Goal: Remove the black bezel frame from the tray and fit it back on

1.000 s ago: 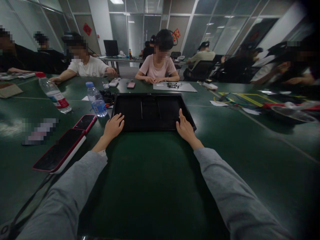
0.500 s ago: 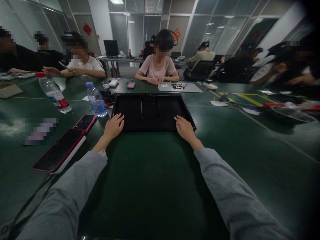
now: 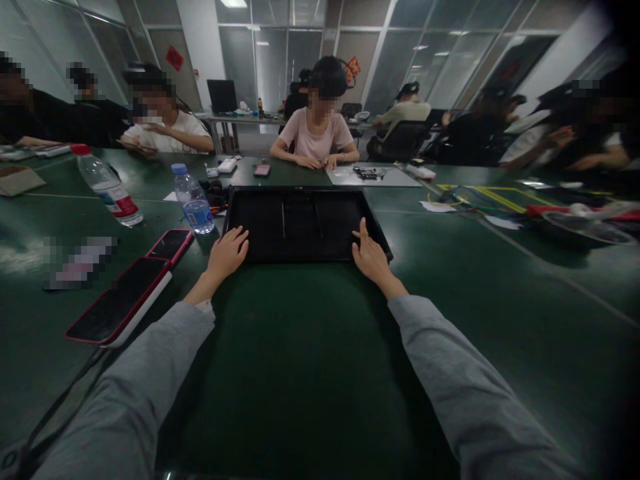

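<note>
A shallow black tray [image 3: 300, 259] lies on the green table [image 3: 310, 367] in front of me, with thin metal rods or wires standing out near its middle. My left hand [image 3: 228, 255] rests at the tray's near left corner, fingers spread and nothing in it. At the near right corner is my right hand [image 3: 370, 253], its index finger stretched forward over the tray and the other fingers partly bent. It holds nothing that I can see.
Left of the tray stand a blue-capped bottle [image 3: 194, 200] and a red-capped bottle [image 3: 109, 187]. Nearer lie phones in red cases [image 3: 125, 293]. Cables [image 3: 470, 199] and a dark pan-like object [image 3: 585, 230] are at right. A person [image 3: 320, 133] sits opposite behind a grey board [image 3: 400, 177].
My right index finger has lifted and straightened forward, while my left hand stays put. Across the table, the grey board has shifted right and another person's hand has risen toward the face.
</note>
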`<state>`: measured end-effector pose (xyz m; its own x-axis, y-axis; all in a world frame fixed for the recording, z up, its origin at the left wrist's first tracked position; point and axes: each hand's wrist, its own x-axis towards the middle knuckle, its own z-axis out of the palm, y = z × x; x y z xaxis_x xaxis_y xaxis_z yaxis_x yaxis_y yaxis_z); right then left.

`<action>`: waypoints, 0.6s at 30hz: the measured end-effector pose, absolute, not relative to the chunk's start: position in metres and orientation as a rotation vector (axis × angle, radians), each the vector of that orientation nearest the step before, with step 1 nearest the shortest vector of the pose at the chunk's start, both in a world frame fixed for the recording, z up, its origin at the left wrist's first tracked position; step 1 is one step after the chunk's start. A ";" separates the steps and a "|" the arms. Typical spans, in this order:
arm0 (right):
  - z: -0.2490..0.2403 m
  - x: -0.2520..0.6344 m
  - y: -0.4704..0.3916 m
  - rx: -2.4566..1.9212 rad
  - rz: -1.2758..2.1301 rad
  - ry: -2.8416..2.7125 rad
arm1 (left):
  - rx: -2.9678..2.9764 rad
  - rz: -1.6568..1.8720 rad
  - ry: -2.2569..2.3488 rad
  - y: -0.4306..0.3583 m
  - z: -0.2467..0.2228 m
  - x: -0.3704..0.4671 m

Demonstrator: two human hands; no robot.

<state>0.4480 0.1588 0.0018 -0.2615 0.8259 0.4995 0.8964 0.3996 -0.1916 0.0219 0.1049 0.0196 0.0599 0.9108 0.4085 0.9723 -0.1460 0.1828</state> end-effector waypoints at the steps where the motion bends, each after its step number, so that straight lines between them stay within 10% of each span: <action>1: 0.001 0.448 0.159 -1.469 -0.176 -2.133 | -2.179 -0.661 -1.955 0.105 0.020 0.022; 18: -0.005 0.451 0.163 -1.491 -0.180 -2.140 | -2.187 -0.667 -1.975 0.103 0.021 0.024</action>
<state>0.4512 0.1628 -0.0051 -0.2578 0.8357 0.4850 0.9050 0.3847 -0.1819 0.0236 0.1031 0.0211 0.0512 0.9163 0.3972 0.9694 -0.1412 0.2008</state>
